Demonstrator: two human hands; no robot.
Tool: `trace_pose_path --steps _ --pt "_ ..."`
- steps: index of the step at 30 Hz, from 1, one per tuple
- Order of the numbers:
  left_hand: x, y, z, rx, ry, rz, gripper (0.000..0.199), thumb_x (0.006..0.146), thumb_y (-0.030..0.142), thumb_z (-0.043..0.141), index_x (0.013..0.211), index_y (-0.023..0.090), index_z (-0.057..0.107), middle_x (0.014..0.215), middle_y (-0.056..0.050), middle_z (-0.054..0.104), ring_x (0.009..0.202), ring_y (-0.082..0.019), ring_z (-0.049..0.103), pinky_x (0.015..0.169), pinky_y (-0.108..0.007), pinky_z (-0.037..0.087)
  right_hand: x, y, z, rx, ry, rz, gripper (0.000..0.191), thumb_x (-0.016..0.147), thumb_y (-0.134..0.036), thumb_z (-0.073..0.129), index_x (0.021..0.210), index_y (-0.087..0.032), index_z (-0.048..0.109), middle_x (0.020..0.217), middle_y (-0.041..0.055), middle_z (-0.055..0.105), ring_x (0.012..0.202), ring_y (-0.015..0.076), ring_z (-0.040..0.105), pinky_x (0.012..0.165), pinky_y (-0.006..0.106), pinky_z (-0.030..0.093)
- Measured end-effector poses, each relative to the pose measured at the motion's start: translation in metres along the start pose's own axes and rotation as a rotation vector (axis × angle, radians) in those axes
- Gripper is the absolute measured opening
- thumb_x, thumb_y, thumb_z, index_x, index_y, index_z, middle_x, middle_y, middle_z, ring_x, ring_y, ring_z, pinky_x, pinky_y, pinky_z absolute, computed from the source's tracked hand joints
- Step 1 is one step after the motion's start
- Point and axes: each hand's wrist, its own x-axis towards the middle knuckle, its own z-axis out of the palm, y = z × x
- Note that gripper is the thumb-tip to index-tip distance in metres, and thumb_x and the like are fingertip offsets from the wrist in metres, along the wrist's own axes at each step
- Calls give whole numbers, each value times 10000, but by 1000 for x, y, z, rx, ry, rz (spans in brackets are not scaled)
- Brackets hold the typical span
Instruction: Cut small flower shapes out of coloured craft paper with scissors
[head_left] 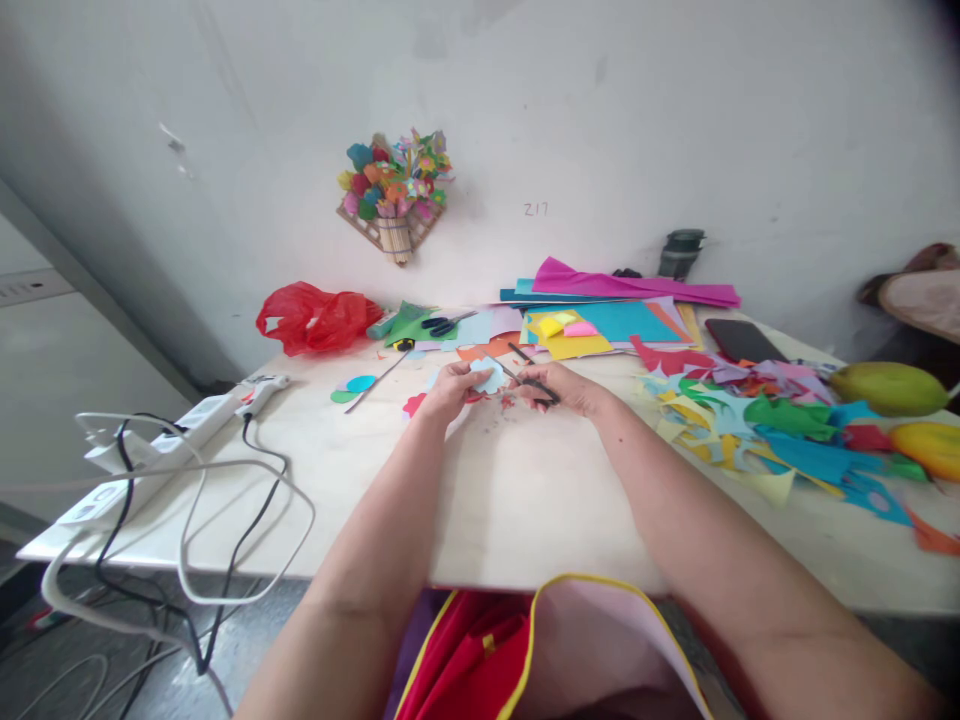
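Between the fingers of my left hand (452, 391) is a light blue paper cutout (489, 377) with a scalloped edge. My right hand (562, 388) is closed on a pair of scissors (541, 391) with black handles, their blades pointing up and left beside the paper. Small paper bits (504, 404) lie on the table below the hands. A red paper shape (412, 404) rests just left of my left hand, partly hidden by it. Two round paper pieces, one a blue disc (361, 383), lie farther left.
Colored paper sheets (645, 322) are stacked at the back. Paper scraps (795, 430), a phone (742, 341) and yellow-green fruit (889, 388) are on the right. A red plastic bag (315, 318) sits back left; a power strip (161, 450) with looping cables occupies the left edge.
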Motion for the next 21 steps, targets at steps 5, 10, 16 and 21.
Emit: trace_pose_path --steps 5,10,16,21 --pt "-1 1 2 16 -28 10 416 478 372 943 680 117 684 621 -43 683 551 -137 624 566 -251 472 -1 0 1 -2 -1 -17 198 731 -307 778 820 -168 669 522 -42 561 447 70 480 405 167 394" --pt "-1 2 4 -10 2 6 400 504 359 934 690 113 679 650 -51 699 561 -140 636 570 -249 490 0 0 2 -20 0 -38 246 714 -343 800 822 -161 676 532 -38 562 456 70 475 409 171 395" --pt "-1 1 5 -18 7 10 376 519 337 924 704 110 689 656 -51 707 557 -141 645 568 -249 494 2 2 1 -31 -4 -50 259 707 -356 808 784 -159 661 540 -32 563 453 71 467 409 178 387" --pt "-2 2 7 -43 14 9 403 468 341 937 687 113 686 660 -55 712 562 -145 644 574 -253 494 3 2 2 -23 10 -45 281 691 -366 816 771 -149 657 543 -28 556 459 71 464 404 180 380"
